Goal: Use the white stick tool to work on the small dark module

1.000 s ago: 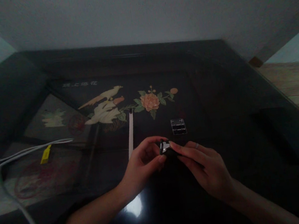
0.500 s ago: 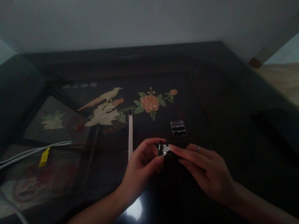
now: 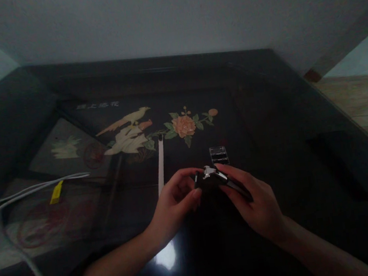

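Since half a sec ago the small black gadget with a shiny silver metal tip [image 3: 213, 177] has turned: its silver end now points up and away, toward the little clear plastic cap w/ ribs [image 3: 219, 155], and more of its dark body shows along the right hand [image 3: 252, 201]. That hand has slid forward and up, so its fingers now lie along the top and side of the gadget instead of only pinching the end. The left hand [image 3: 178, 199] is in about the same spot as before, fingers curled, thumb and tips pressing the gadget's left end. So both hands grip the gadget together, held a bit above the dark glossy surface w/ a bird and pink flower picture [image 3: 182, 124], between the two hands. The cap lies on the surface just past the fingertips, not touched. A thin white strip [image 3: 160, 165] lies left of it, and a white cable w/ a yellow tag [image 3: 55, 192] sits well off to the left.
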Demonstrator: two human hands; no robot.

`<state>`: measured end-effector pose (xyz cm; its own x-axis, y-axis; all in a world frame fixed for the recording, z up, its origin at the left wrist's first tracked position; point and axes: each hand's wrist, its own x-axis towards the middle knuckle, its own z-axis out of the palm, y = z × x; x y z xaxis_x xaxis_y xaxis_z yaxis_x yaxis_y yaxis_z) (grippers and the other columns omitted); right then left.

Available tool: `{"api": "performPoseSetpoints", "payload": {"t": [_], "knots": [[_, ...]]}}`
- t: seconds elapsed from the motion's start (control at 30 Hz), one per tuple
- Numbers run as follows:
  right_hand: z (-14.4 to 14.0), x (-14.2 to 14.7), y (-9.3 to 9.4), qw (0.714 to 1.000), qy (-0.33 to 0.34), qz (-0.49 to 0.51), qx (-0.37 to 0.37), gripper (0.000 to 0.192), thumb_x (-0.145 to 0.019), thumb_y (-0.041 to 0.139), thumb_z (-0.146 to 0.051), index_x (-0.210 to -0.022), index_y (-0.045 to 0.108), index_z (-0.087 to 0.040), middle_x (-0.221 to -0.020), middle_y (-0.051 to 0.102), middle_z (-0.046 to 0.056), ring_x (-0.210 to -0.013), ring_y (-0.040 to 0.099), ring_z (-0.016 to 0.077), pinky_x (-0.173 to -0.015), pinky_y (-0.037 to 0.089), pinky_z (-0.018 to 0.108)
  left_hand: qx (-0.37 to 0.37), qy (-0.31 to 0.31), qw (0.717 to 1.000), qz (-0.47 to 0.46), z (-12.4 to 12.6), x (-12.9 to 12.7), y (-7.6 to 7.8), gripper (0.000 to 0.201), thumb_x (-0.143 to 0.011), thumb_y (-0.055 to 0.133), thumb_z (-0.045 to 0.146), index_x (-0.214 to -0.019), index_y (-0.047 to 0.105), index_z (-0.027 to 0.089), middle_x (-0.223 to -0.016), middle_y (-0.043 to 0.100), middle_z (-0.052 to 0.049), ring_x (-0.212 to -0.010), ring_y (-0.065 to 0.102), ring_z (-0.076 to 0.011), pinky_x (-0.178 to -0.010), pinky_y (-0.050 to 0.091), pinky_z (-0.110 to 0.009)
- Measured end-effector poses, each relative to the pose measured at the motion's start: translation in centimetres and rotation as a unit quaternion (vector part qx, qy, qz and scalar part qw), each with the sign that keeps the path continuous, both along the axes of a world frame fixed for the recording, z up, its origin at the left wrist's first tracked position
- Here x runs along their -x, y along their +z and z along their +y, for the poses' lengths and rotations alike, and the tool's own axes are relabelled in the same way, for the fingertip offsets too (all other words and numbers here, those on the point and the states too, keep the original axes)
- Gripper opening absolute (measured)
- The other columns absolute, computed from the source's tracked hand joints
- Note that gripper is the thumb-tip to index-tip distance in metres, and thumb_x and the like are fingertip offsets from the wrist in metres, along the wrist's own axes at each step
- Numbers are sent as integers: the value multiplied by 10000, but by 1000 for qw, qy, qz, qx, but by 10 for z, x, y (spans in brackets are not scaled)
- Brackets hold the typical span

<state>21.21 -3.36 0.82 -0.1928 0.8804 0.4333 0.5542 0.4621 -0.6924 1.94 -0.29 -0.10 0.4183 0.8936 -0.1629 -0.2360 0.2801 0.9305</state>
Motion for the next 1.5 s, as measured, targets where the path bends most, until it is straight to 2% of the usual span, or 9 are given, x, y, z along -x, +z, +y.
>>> {"api": "performPoseSetpoints", "payload": {"t": [0.17,0.37,0.6,0.83,1.03,1.23,1.3,1.4,1.5], "knots": [[1,0,-5,999,-30,1,12,436,-904,551,-149,-1321,507,-268,-1110,720,52,-902,722,185,-819,597,306,-7,0,1000,10,0,-1,1,463,-764,748,416,-1117,604,154,-664,524,35,-562,475,-80,-516,377,-191],[0,0,-5,999,-43,1,11,407,-904,559,-169,-1295,512,-268,-1051,710,42,-836,705,164,-780,589,285,1,8,1000,20,-1,-3,4,451,-713,791,254,-1110,590,183,-773,585,14,-668,546,-104,-587,431,-201],[2,-1,-6,997,-58,11,40,402,-906,547,-182,-1303,491,-218,-842,661,12,-692,645,137,-678,561,263,-4,11,999,31,-1,-4,3,462,-719,776,214,-1133,573,186,-804,632,-1,-713,586,-123,-625,446,-220],[6,-2,-8,997,-67,-5,27,373,-895,551,-181,-1267,533,-213,-933,689,39,-796,677,158,-733,553,275,-17,0,999,41,-2,-4,2,461,-739,767,238,-1151,563,195,-842,645,-7,-755,598,-133,-639,438,-226],[13,-5,-8,993,-115,-10,35,210,-911,550,-277,-1099,612,-206,-990,730,77,-899,693,215,-819,536,358,-45,-21,996,73,-3,-4,1,465,-752,735,238,-1172,542,187,-855,642,-6,-758,596,-130,-643,425,-229],[19,-3,2,989,-113,49,76,243,-943,498,-323,-1135,557,-187,-922,747,73,-828,703,194,-743,533,322,-108,-42,989,90,-6,-4,2,420,-771,707,246,-1159,563,176,-800,600,13,-732,561,-118,-630,404,-223],[25,3,7,990,-99,27,97,249,-943,486,-314,-1131,569,-173,-904,741,76,-810,702,191,-727,526,309,-126,-54,986,91,-8,-3,3,419,-781,702,283,-1163,571,172,-803,601,8,-722,554,-120,-624,403,-227],[41,16,14,984,-94,-71,134,261,-906,519,-264,-1119,604,-140,-945,725,102,-821,692,201,-712,511,300,-160,-83,979,94,-10,-1,4,426,-786,696,335,-1155,582,155,-817,611,-6,-705,546,-124,-609,397,-232],[60,32,19,962,-121,-175,170,347,-904,506,-230,-1238,553,-149,-932,726,84,-820,684,197,-718,484,291,-189,-114,970,98,-11,0,4,431,-792,689,362,-1150,590,144,-788,603,-1,-660,527,-117,-580,388,-228]]}}
